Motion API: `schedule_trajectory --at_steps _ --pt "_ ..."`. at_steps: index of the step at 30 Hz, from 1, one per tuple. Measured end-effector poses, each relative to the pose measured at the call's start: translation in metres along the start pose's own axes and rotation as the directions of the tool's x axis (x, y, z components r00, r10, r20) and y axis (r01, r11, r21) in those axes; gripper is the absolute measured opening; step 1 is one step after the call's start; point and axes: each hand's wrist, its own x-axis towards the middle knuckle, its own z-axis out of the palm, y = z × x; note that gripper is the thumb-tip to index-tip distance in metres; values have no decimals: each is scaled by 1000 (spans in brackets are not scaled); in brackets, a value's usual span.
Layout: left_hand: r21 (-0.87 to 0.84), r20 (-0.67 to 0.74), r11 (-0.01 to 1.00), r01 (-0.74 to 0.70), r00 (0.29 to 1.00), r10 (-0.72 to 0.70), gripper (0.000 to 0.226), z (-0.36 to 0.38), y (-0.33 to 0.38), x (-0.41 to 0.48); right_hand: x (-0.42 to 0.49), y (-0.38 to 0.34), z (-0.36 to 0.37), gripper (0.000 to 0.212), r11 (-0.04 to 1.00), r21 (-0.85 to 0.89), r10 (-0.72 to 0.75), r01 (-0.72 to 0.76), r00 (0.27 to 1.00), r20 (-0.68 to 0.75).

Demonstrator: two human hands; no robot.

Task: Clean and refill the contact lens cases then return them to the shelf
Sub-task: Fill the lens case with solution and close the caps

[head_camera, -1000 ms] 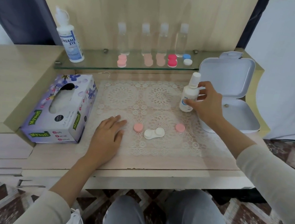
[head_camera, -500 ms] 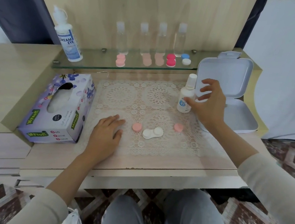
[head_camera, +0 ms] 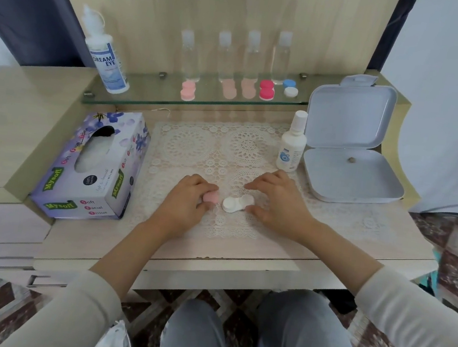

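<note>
Currently the left hand is pinching the round pink plastic cap, fingers curled onto it. The white twin-well plastic lens case is lying at its 3 o'clock, just beside the right hand, whose fingers are spread apart.

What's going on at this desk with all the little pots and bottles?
A seated person is tending an open white lens case on a lace mat. The left hand pinches a pink cap just beside it. The right hand rests at the case's other end; whether it holds anything is hidden. A small bottle stands untouched nearby, and more cases wait on the glass shelf.
</note>
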Motion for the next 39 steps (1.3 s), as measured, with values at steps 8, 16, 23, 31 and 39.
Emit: schedule_trajectory --at_steps 8,16,23,31,39 --pt "-139 -52 990 -1 999 -6 29 -4 22 -1 -5 -2 12 29 997 -83 3 -4 1000 -18" --pt "-84 4 996 -18 1000 19 32 2 32 2 -5 -2 13 28 999 -41 7 -9 999 -49" --pt "0 57 1000 -2 998 2 31 2 37 4 -6 -4 12 27 1000 2 1 -1 999 -51" --pt "-18 75 998 54 996 -52 45 -3 43 1 -7 -3 12 23 1000 25 8 -6 998 -60" --pt "48 87 998 52 995 -56 24 0 43 3 -6 -3 11 24 1000 25 6 -5 998 -60"
